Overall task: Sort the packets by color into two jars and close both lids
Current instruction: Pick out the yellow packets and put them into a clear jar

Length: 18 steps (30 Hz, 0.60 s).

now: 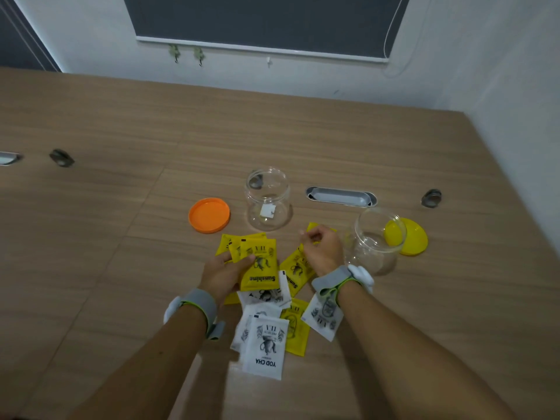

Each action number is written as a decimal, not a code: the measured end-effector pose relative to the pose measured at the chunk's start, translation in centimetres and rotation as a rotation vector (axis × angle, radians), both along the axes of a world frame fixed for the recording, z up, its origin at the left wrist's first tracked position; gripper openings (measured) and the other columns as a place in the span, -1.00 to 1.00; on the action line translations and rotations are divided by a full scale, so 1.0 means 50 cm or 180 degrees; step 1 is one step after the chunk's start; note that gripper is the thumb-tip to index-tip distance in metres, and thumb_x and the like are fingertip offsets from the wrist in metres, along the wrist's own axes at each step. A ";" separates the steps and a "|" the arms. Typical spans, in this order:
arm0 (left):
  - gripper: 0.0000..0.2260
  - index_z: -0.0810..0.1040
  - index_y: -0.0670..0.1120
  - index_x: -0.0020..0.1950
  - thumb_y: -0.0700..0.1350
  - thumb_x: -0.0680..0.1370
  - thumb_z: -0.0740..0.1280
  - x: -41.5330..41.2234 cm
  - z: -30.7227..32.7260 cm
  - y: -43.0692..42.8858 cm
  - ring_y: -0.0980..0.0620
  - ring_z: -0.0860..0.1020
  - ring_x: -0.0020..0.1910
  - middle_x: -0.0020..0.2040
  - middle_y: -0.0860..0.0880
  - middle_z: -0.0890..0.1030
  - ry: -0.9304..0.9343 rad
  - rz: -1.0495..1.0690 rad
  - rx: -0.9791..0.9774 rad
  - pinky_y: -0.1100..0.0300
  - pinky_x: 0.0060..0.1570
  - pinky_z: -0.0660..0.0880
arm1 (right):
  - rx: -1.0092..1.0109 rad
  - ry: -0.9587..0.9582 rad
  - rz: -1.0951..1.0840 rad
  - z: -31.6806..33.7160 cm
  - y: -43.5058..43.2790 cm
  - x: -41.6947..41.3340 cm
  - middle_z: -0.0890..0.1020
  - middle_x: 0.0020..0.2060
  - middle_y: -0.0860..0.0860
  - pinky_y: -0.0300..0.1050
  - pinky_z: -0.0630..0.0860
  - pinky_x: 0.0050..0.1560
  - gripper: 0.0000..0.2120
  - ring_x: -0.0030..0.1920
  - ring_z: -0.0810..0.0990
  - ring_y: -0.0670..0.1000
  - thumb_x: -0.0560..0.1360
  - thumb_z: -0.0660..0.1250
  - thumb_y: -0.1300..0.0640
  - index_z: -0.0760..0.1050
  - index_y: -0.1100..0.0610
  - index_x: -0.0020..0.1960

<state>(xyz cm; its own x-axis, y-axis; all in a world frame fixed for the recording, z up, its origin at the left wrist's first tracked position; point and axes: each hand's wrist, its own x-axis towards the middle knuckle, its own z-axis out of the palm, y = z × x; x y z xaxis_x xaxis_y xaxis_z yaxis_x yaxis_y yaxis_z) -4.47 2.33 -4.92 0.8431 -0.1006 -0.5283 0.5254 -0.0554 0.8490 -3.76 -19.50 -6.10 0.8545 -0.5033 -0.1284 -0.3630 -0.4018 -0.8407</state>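
Yellow and white tea packets lie in a loose pile on the wooden table in front of me. My left hand (pixel 222 272) grips a small fan of yellow packets (pixel 260 262), labelled Sunshine. My right hand (pixel 321 250) hovers over another yellow packet (pixel 295 269), fingers curled, with a further yellow packet's edge (pixel 315 227) showing behind them; whether it holds one I cannot tell. White packets (pixel 266 344) lie nearest me. Two clear jars stand open: one (pixel 268 204) at centre and one (pixel 378 237) to the right. An orange lid (pixel 209 215) and a yellow lid (pixel 412 236) rest upside down beside them.
A metal cable slot (pixel 341 197) is set into the table behind the jars, with round grommets at the right (pixel 431 197) and left (pixel 61 158). The white wall runs along the table's far and right edges. Grey bands wrap both wrists.
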 end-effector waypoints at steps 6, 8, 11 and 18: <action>-0.84 0.70 -0.09 0.04 -0.06 0.52 0.49 0.007 -0.015 0.026 -0.35 0.66 0.06 0.01 -0.25 0.73 0.0100 0.0343 0.0332 -0.39 0.10 0.55 | -0.0105 0.1448 -0.0020 -0.058 -0.017 -0.032 0.61 0.19 0.23 0.10 0.53 0.18 -0.47 0.17 0.61 0.23 0.54 0.34 -0.19 0.53 0.22 0.27; -0.89 0.71 -0.07 -0.01 -0.05 0.52 0.48 0.012 -0.020 0.025 -0.34 0.67 0.04 -0.01 -0.22 0.74 0.0097 0.0365 0.0369 -0.38 0.08 0.56 | -0.0251 0.1719 0.0353 -0.068 0.000 -0.034 0.62 0.07 0.25 0.01 0.49 0.01 -0.48 0.04 0.63 0.18 0.49 0.33 -0.29 0.54 0.21 -0.02; -0.86 0.72 -0.09 -0.01 -0.05 0.52 0.48 0.023 -0.027 0.023 -0.40 0.65 0.03 0.00 -0.28 0.72 0.0096 0.0360 0.0401 -0.38 0.04 0.55 | -0.0314 0.2070 0.0430 -0.081 0.014 -0.019 0.47 0.36 0.25 -0.02 0.43 0.14 -0.31 0.35 0.49 0.22 0.47 0.44 -0.16 0.39 0.30 0.37; -0.81 0.71 -0.12 0.02 -0.03 0.52 0.48 0.040 -0.043 0.021 -0.33 0.67 0.02 0.03 -0.29 0.71 0.0109 0.0303 0.0464 -0.38 0.07 0.57 | 0.0147 0.1972 0.0102 -0.089 -0.008 -0.001 0.44 -0.23 0.02 -0.14 0.38 -0.18 -0.59 -0.31 0.39 -0.03 0.37 0.52 0.16 0.25 0.01 -0.32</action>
<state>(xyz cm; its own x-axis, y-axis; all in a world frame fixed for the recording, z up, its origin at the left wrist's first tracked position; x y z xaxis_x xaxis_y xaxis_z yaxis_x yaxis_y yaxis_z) -2.48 3.38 -7.08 0.8265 0.0586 -0.5600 0.5626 -0.1253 0.8172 -3.79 -19.88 -10.55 0.6289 -0.4607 -0.6262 -0.7773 -0.3889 -0.4945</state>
